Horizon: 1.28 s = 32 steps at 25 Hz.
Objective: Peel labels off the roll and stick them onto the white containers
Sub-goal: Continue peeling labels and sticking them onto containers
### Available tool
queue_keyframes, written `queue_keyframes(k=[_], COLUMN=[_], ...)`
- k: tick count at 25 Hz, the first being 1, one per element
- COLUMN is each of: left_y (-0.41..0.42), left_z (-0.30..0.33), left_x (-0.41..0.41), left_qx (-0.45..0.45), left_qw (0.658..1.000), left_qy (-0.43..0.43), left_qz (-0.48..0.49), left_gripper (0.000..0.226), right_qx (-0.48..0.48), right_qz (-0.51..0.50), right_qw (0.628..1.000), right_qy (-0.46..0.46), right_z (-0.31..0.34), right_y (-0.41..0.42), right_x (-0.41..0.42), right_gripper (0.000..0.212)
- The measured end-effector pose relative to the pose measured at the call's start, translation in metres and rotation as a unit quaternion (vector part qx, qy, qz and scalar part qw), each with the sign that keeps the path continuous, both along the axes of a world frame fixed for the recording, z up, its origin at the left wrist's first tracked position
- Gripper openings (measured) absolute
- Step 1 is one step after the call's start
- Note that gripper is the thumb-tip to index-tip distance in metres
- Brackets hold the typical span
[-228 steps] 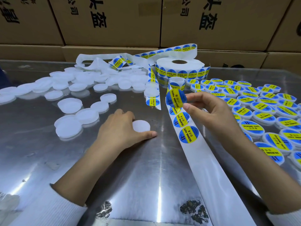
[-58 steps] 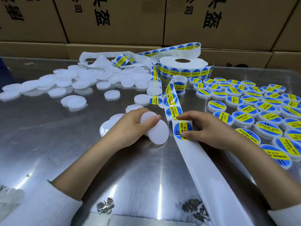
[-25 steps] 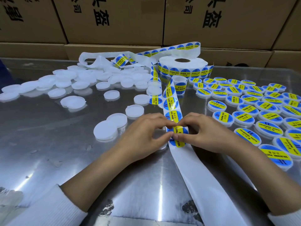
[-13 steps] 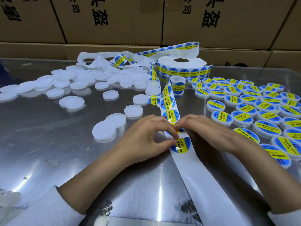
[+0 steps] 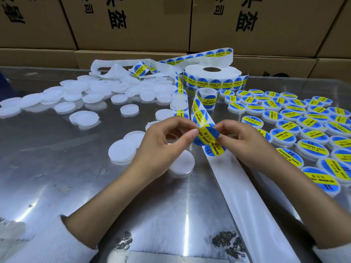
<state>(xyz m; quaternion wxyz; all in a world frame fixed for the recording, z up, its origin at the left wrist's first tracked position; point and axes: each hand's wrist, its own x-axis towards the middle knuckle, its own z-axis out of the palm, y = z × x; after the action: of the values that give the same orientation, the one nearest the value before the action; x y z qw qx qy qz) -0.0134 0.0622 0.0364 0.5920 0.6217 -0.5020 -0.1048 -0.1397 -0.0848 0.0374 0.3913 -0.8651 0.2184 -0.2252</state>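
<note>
Along the top of the frame brown cardboard boxes [image 5: 133, 21] are standing stacked, showing large black Chinese characters that are cut off by the frame edge.

At the upper left and centre of the shiny metal surface [image 5: 57, 168], plain white containers [image 5: 83, 118] are lying scattered, some overlapping, with bare room below them at the lower left.

In the middle, the left hand [image 5: 161, 147] is hovering over one unlabelled white container [image 5: 182, 164], thumb and forefinger curled and pinching the left edge of a round blue label [image 5: 208, 134] with a yellow band. The right hand [image 5: 245, 143] is pinching the same label from its right side, lifting it off the white backing strip [image 5: 256, 205]. Just below it another label [image 5: 214, 149] is sitting on the strip, reading "SOLDERING PASTE" upside down. The bare strip is running down to the lower right edge of the frame.

At upper centre the label roll [image 5: 212, 76] is lying flat, its side printed with the same "SOLDERING PASTE" labels, a loose tail looping left over the white pile.

On the right, labelled containers [image 5: 311, 149] are lying in close rows up to the right edge, each showing "SOLDERING PASTE" on yellow. The open room is at the bottom centre, between the two forearms.
</note>
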Motion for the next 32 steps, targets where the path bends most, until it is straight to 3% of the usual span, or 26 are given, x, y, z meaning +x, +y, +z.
queue_keyframes(k=[3, 7, 9, 11, 13, 16, 19, 22, 27, 32], left_y=[-0.001, -0.001, 0.000, 0.002, 0.005, 0.012, 0.016, 0.015, 0.013, 0.010], left_z=[0.000, 0.000, -0.002, -0.006, -0.007, -0.008, -0.005, -0.005, -0.002, 0.001], left_x=[0.001, 0.004, 0.006, 0.010, 0.016, 0.031, 0.045, 0.048, 0.037, 0.025], left_qx=[0.006, 0.022, 0.063, 0.142, 0.236, 0.299, 0.316, 0.285, 0.151, 0.087], left_qw=[1.000, 0.999, 0.993, 0.962, 0.931, 0.890, 0.880, 0.887, 0.922, 0.936], left_qy=[0.016, 0.012, -0.089, -0.224, -0.277, -0.344, -0.355, -0.364, -0.356, -0.340], left_qz=[0.016, 0.034, 0.054, 0.059, 0.036, -0.020, -0.011, -0.018, 0.005, 0.030], left_gripper=[0.010, 0.009, 0.019, 0.058, 0.087, 0.082, 0.075, 0.064, 0.062, 0.068], right_qx=[0.087, 0.096, 0.095, 0.120, 0.149, 0.205, 0.265, 0.303, 0.308, 0.330], right_qz=[0.040, 0.042, 0.020, 0.006, -0.013, -0.023, -0.002, 0.020, 0.052, 0.087], right_qw=[0.993, 0.992, 0.992, 0.988, 0.982, 0.971, 0.958, 0.949, 0.950, 0.940], right_qy=[-0.075, -0.074, -0.082, -0.101, -0.118, -0.123, -0.111, -0.082, -0.027, -0.021], right_z=[0.005, 0.006, 0.007, 0.009, 0.011, 0.013, 0.014, 0.014, 0.009, 0.005], right_y=[0.003, 0.008, 0.010, 0.011, 0.009, 0.009, 0.010, 0.010, 0.014, 0.018], right_x=[0.000, -0.001, 0.000, 0.000, 0.000, -0.002, -0.002, -0.003, -0.002, -0.001], right_gripper=[0.014, 0.013, 0.012, 0.011, 0.014, 0.016, 0.013, 0.010, 0.028, 0.017])
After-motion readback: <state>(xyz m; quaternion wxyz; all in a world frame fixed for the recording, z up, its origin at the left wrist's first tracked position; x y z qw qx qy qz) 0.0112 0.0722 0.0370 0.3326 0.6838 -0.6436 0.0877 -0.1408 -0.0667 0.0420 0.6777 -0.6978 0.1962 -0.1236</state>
